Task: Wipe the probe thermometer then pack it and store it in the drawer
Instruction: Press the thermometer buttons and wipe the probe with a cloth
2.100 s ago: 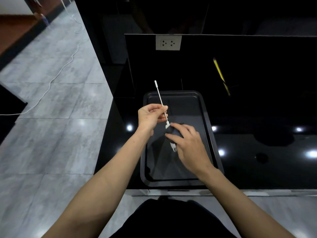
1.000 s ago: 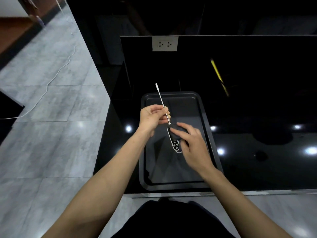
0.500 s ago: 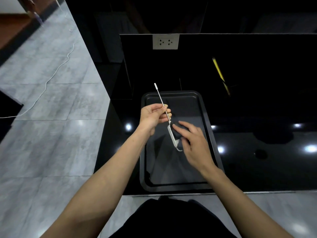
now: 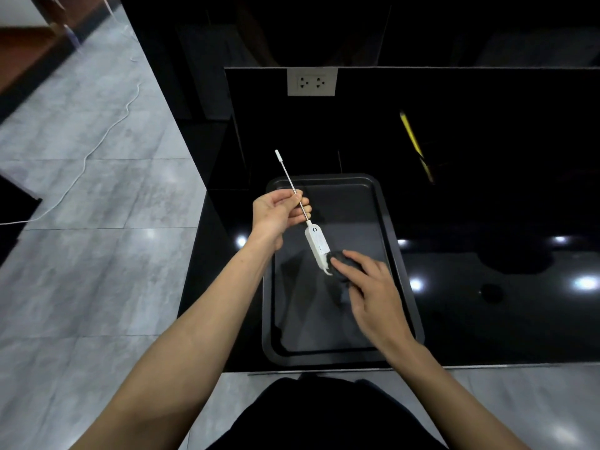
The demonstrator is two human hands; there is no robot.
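The probe thermometer (image 4: 316, 246) has a white body and a long thin metal probe with a white tip cap. My left hand (image 4: 276, 212) pinches the probe near its middle, holding it tilted above the dark baking tray (image 4: 402, 280). My right hand (image 4: 373, 293) presses a dark cloth (image 4: 341, 264) against the lower end of the white body. Most of the cloth is hidden under my fingers.
The tray lies on a glossy black counter (image 4: 487, 319) near its front edge (image 4: 324, 371). A wall socket (image 4: 311, 82) sits on the black back panel. A yellow pencil-like stick (image 4: 414, 141) shows at the back right. A white cable (image 4: 97, 138) runs over the grey floor at left.
The thermometer's white body has turned to face up and my right hand with the cloth has slid from its upper end down to its lower end.
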